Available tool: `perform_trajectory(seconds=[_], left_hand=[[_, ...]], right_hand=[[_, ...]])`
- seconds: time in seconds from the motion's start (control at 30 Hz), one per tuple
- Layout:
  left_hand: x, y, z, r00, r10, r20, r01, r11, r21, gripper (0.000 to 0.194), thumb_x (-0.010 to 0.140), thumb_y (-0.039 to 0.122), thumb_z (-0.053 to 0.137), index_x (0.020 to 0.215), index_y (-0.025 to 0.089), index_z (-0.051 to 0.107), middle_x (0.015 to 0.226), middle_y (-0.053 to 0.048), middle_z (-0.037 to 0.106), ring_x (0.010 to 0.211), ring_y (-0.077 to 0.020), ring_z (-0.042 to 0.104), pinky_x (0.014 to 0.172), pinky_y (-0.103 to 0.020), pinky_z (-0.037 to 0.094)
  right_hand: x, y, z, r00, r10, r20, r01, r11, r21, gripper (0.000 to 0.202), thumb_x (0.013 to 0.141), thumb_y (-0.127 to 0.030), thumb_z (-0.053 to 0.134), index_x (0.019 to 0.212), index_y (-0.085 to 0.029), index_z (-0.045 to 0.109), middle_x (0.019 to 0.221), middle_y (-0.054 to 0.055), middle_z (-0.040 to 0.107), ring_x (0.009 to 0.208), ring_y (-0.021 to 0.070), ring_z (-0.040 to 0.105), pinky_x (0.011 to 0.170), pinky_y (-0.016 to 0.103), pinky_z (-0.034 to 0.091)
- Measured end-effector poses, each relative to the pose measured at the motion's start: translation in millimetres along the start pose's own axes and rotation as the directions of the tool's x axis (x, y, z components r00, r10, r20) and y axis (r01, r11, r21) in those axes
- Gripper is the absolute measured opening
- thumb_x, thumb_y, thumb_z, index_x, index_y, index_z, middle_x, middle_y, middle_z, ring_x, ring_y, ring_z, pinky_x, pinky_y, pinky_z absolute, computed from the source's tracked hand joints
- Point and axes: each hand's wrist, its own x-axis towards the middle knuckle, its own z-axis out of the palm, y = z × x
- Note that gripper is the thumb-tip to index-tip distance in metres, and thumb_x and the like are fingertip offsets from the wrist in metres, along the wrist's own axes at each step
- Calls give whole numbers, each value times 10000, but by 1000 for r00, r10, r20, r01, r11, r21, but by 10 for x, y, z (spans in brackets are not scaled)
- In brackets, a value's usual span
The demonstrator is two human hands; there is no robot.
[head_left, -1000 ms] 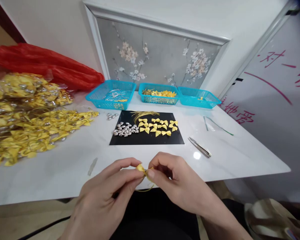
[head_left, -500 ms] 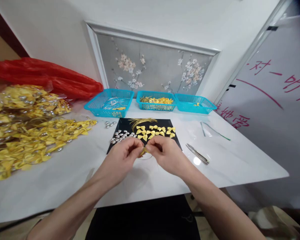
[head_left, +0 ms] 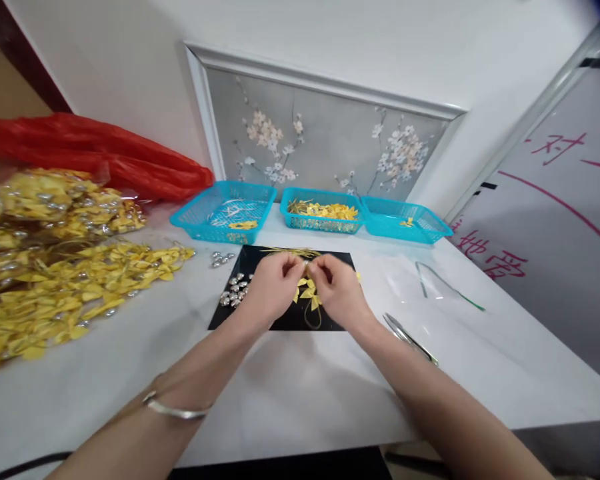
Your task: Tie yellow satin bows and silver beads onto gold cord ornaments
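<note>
My left hand [head_left: 279, 283] and my right hand [head_left: 337, 287] meet over the black mat [head_left: 285, 323], fingertips pinched together. Between them they hold a thin gold cord [head_left: 313, 325], whose loop shows below the fingers. A small pale spot, perhaps a bead, glints at the fingertips; the fingers hide most of it. Yellow petal pieces [head_left: 309, 292] show on the mat between the hands. Silver beads [head_left: 234, 291] lie beside my left hand. Behind the hands are more gold cords [head_left: 293, 251]. A bracelet [head_left: 177, 411] circles my left forearm.
Three blue baskets [head_left: 205, 230] line the back of the white table [head_left: 290, 393]. Yellow strands with silver beads [head_left: 90, 280] pile up at left beside a red bag [head_left: 105, 157]. Metal snips [head_left: 410, 339] and a green strip [head_left: 453, 291] lie at right.
Both hands have moved forward, from the mat's near edge to over its middle, and now cover many of the petals. The view has shifted slightly. Both hands stay pinched together.
</note>
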Motion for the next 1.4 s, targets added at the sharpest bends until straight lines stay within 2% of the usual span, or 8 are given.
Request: perform_trajectory(seconds=[0.1,0.2,0.4,0.57,0.8,1.03,1.33,1.4], left_hand=[[366,162,38,999,37,5,-37,999,0,216,948,338,630,1039,145,665,1014,-46,697,849,-195,682,735,-373,579],[525,278,-24,992,65,110,-64,998,-12,205,954,332,623,1032,147,662,974,-39,698,786,-172,676,700,-351,576],[237,230,-215,956,39,290,-32,999,-30,315,929,343,618,670,182,540,620,64,470,573,-117,482,557,-252,407],[104,126,-237,949,-51,311,73,996,-59,322,951,463,527,773,198,565,751,15,500,719,-161,467,656,-276,407],[105,31,-189,938,-174,299,212,973,-97,285,885,469,623,772,209,641,754,6,604,746,-170,540,701,-278,452],[125,66,-182,969,-120,217,140,987,-77,187,821,383,664,711,233,676,658,9,666,627,-163,633,592,-252,541],[79,98,-191,989,-24,148,26,1000,-11,99,813,320,663,748,260,709,667,17,743,607,-168,712,551,-199,589],[70,100,-204,986,-27,166,24,1000,21,109,830,340,652,787,267,720,693,14,752,626,-173,716,559,-199,591]], right_hand=[[284,-15,-92,994,-4,-106,5,1000,15,256,959,-349,563,774,-172,559,690,-34,513,636,136,486,648,274,394],[369,-30,-157,987,-7,-160,14,999,48,288,960,-386,560,767,-172,548,689,-35,498,633,134,478,640,273,391],[82,5,-103,999,8,-49,0,988,156,269,919,-391,536,779,-169,590,654,-17,510,592,130,443,542,252,346],[-9,-41,-80,998,57,28,-62,963,261,243,915,-354,538,749,-179,568,692,-12,510,609,118,449,539,233,351],[-32,21,-132,971,185,151,-226,912,341,287,908,-408,549,743,-173,551,642,-34,448,563,97,382,504,225,308],[-19,14,-190,949,231,213,-303,853,425,314,907,-435,578,742,-169,544,614,-49,412,553,90,344,484,224,281],[-72,-10,-229,986,102,133,-129,969,213,123,878,-236,606,774,-172,596,692,-32,489,595,91,428,528,233,324],[-72,-4,-222,980,131,149,-164,956,244,113,882,-230,599,783,-175,596,680,-39,486,580,88,424,514,226,319]])
